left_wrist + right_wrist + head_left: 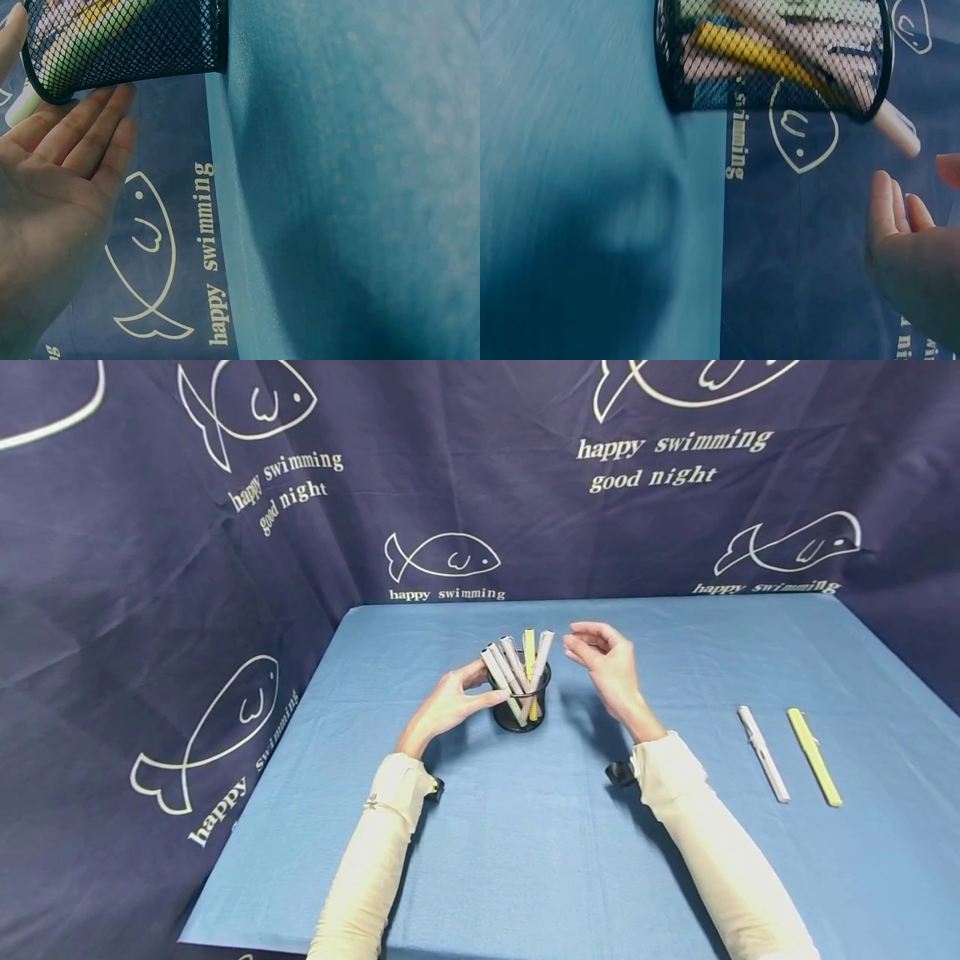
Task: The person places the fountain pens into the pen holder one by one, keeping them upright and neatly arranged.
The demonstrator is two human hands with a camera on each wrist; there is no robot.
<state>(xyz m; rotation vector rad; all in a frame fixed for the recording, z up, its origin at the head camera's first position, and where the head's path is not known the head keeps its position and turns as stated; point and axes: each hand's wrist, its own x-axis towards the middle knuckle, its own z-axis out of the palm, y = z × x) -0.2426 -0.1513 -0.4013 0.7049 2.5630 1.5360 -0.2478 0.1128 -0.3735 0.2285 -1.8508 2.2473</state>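
A black mesh pen holder (519,720) stands upright on the blue-covered table, with several pens leaning in it. Among them are a yellow-green pen (529,647) and a white pen (546,647) on the right. My left hand (450,703) is at the holder's left side, thumb near the front rim. In the left wrist view its fingers (94,135) stretch fairly straight along the mesh and seem to touch it. My right hand (606,664) is raised right of the holder, apart from the pens. Its fingers bend loosely and hold nothing.
A white pen (763,753) and a yellow-green pen (814,757) lie side by side on the right of the table (510,860). Dark blue cloth (540,510) with printed fish hangs behind and to the left. Each wrist carries a small black camera.
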